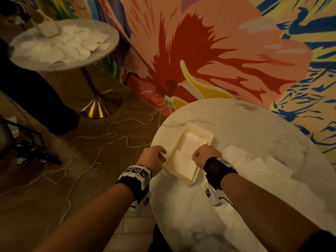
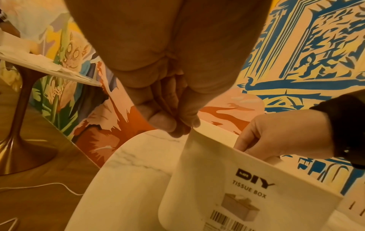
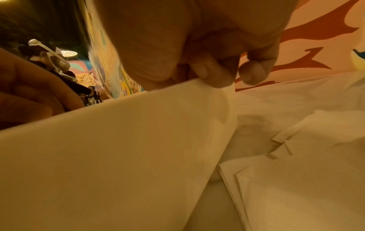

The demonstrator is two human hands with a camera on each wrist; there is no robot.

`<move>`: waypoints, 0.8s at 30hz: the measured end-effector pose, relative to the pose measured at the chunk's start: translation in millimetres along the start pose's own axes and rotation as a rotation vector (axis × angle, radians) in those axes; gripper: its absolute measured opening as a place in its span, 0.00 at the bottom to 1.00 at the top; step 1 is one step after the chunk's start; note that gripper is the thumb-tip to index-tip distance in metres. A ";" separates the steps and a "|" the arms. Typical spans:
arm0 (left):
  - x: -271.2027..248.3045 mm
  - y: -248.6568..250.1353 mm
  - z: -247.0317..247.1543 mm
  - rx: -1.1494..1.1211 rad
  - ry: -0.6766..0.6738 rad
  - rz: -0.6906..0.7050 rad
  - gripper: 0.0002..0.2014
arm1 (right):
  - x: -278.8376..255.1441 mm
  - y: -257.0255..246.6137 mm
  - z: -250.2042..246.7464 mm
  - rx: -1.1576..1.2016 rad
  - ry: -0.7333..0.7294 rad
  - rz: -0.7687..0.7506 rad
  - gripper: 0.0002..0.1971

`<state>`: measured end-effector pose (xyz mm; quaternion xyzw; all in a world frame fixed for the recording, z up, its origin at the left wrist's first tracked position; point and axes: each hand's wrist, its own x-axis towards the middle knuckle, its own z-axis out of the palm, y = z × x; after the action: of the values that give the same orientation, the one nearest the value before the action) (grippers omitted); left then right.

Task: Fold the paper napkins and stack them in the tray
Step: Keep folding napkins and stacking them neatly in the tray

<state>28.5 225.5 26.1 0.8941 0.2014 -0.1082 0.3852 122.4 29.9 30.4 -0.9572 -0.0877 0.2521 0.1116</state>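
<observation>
Both hands (image 1: 153, 156) (image 1: 203, 154) pinch a napkin (image 1: 181, 166) into the tray (image 1: 199, 129); loose napkins (image 1: 258, 164) await on the tabletop (image 1: 254, 120).

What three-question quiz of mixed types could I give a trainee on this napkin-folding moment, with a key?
1. True or false: both hands pinch the rim of the tray.
2. Multiple choice: the loose unfolded napkins on the near table lie (A) left of the tray, (B) right of the tray, (C) on the floor.
3. Fill in: inside the tray lie folded ____.

Key:
1. True. The left hand pinches its left rim, the right hand its right rim.
2. B.
3. Napkins; a folded napkin shows at the near end.
</observation>
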 end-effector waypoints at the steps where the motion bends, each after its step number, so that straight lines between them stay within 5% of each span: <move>1: 0.0 0.3 0.0 0.001 -0.003 0.000 0.11 | 0.6 -0.2 1.3 -0.012 0.000 0.003 0.06; 14: -1.1 5.6 -4.2 0.060 -0.019 -0.005 0.12 | 4.0 2.2 4.4 -0.162 0.007 -0.042 0.14; 20: -8.4 28.2 -9.4 0.207 0.020 0.102 0.19 | -13.5 35.5 -29.8 0.344 0.262 -0.051 0.12; 24: -18.3 63.2 10.3 0.168 0.093 0.266 0.14 | -34.8 86.1 -49.8 0.671 0.406 0.019 0.06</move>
<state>39.7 173.5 66.2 0.9460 0.0892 -0.0312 0.3102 127.2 -69.0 66.6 -0.8988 0.0323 0.0732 0.4309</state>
